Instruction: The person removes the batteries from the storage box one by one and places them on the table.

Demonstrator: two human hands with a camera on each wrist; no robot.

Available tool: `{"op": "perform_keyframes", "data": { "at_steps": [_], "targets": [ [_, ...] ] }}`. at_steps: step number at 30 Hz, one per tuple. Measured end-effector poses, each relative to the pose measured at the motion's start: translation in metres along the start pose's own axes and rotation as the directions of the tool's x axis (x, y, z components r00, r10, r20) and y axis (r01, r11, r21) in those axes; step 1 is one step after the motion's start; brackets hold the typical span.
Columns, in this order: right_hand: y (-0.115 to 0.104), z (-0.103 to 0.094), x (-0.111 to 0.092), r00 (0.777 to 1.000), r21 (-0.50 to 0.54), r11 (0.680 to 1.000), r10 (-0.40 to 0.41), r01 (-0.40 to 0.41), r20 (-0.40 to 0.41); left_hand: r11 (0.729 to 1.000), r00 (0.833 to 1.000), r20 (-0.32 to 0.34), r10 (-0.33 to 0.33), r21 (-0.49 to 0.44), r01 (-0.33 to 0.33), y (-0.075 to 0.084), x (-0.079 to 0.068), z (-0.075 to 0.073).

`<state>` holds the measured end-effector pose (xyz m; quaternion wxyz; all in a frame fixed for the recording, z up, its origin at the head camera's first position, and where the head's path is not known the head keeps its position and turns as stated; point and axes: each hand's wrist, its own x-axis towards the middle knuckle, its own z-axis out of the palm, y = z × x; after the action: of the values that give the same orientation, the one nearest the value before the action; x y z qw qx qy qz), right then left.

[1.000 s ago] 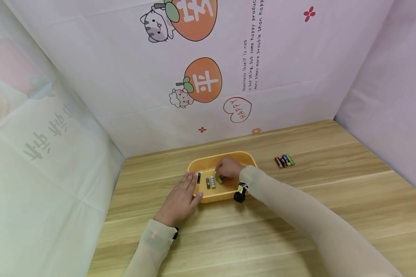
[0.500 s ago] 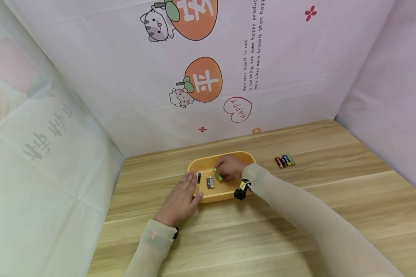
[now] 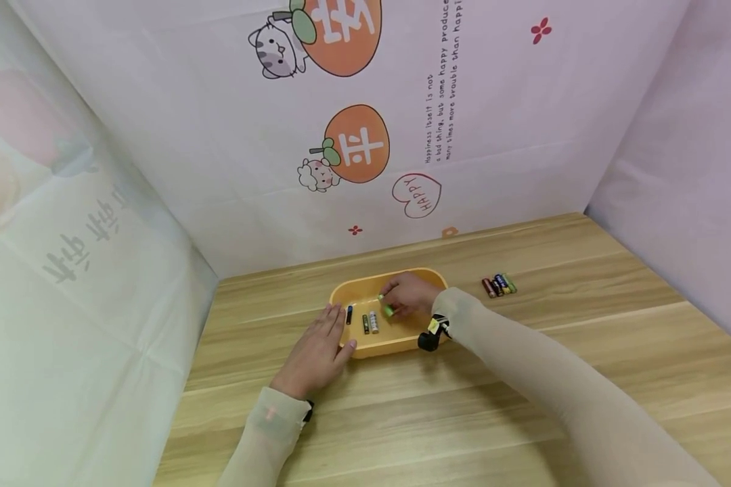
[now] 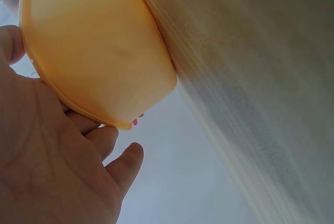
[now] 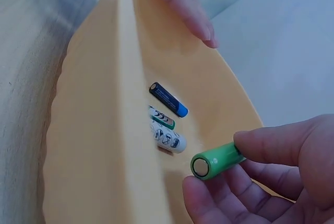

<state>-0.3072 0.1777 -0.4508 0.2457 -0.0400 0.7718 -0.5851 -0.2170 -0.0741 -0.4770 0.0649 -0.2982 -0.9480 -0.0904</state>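
Observation:
My right hand [image 3: 407, 296] is inside a yellow plastic bin [image 3: 385, 349] and pinches a green battery [image 5: 216, 160] between thumb and fingers, one flat end facing the right wrist camera. Left of it on the bin's floor lie a white battery [image 5: 168, 138], a dark green-and-brown battery [image 3: 365, 324] and a black battery with a blue end [image 5: 168, 99]. My left hand [image 3: 314, 355] rests over the bin's left end, fingers extended along the rim and thumb at the near side. From the left wrist, some fingers pass behind the rim [image 4: 78, 110].
Right of the bin, several batteries [image 3: 499, 284] lie side by side on the wood-grain table [image 3: 585, 304]. Printed white cloth [image 3: 250, 162] hangs behind the table, with more cloth along both sides.
My right hand has shifted slightly right with the green battery in its fingers. The white battery moved close to the dark green-and-brown one, then slightly away again. My left hand has stayed put.

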Motion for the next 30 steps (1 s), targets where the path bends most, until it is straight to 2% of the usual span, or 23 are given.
{"op": "perform_keyframes", "data": {
  "at_steps": [10,16,24,30],
  "targets": [
    [0.002,-0.008,-0.007,1.0,0.006,1.0,-0.018,0.018,0.017,1.0,1.0,0.014,-0.008,0.019,0.007,0.001,0.0,0.0],
    [0.003,-0.012,-0.008,1.0,0.009,1.0,-0.006,0.006,0.001,0.999,1.0,0.021,-0.016,0.048,0.015,0.003,0.0,0.0],
    [0.002,-0.022,-0.013,1.0,-0.011,1.0,-0.013,0.013,-0.026,0.997,1.0,-0.022,0.016,0.079,-0.014,0.004,0.0,-0.001],
    [0.004,-0.027,-0.016,0.999,-0.014,0.999,-0.03,0.03,-0.012,0.998,1.0,0.018,-0.009,0.07,0.008,0.005,-0.002,-0.002]
  ]
}}
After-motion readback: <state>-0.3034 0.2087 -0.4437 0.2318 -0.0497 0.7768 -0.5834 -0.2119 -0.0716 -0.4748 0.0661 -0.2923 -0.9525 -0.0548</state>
